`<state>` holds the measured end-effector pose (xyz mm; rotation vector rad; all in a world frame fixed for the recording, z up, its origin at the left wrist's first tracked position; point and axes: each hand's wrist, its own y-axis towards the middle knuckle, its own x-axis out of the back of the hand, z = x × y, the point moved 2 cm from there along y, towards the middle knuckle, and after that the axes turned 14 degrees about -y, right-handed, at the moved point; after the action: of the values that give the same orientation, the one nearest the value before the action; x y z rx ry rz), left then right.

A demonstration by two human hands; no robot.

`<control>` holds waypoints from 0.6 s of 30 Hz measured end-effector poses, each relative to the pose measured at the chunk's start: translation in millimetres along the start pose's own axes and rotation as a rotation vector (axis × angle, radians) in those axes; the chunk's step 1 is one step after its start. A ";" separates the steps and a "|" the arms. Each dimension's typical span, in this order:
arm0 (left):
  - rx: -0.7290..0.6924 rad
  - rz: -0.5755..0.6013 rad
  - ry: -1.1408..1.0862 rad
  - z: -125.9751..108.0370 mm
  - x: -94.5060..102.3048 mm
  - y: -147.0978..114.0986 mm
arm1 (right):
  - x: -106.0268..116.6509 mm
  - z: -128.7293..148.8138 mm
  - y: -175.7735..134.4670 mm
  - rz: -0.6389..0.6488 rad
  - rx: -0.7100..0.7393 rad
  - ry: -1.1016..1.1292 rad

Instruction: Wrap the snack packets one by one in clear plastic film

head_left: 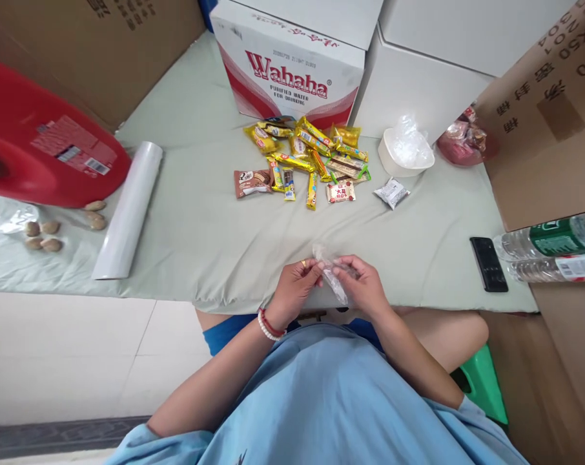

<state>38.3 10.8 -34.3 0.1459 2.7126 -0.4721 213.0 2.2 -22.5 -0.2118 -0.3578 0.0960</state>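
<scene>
Near the front edge of the cloth-covered table, my left hand [297,284] and my right hand [363,282] pinch a crumpled clear plastic bag [332,279] between them. Fingers and thumbs of both hands are closed on the thin film. Whether anything lies inside the bag I cannot tell. Beyond my hands is a loose pile of wrapped snacks [312,152], mostly yellow packets. A brown snack packet [252,183] and a white-and-red packet [341,192] lie at its near side.
A white bowl [405,155] holds clear plastic, with a silver sachet [392,192] before it. Right: a phone [489,265] and two bottles [558,236]. Left: a plastic roll [128,213], a red jug [50,135] and several nuts [50,244]. A Wahaha carton [292,71] stands behind.
</scene>
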 end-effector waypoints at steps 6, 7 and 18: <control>0.001 -0.069 0.095 -8.8 24.2 4.8 | 23.9 -14.4 9.1 -0.196 -0.145 0.187; 0.004 -0.080 0.123 -11.4 30.5 5.1 | 26.9 -16.4 9.3 -0.210 -0.158 0.194; 0.079 -0.083 0.296 -29.6 54.5 -2.9 | 32.2 -20.0 8.4 -0.189 -0.166 0.127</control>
<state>-22.8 20.3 -28.7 0.1341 2.9993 -0.6267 249.7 10.8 -31.8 -0.3456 -0.2579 -0.1335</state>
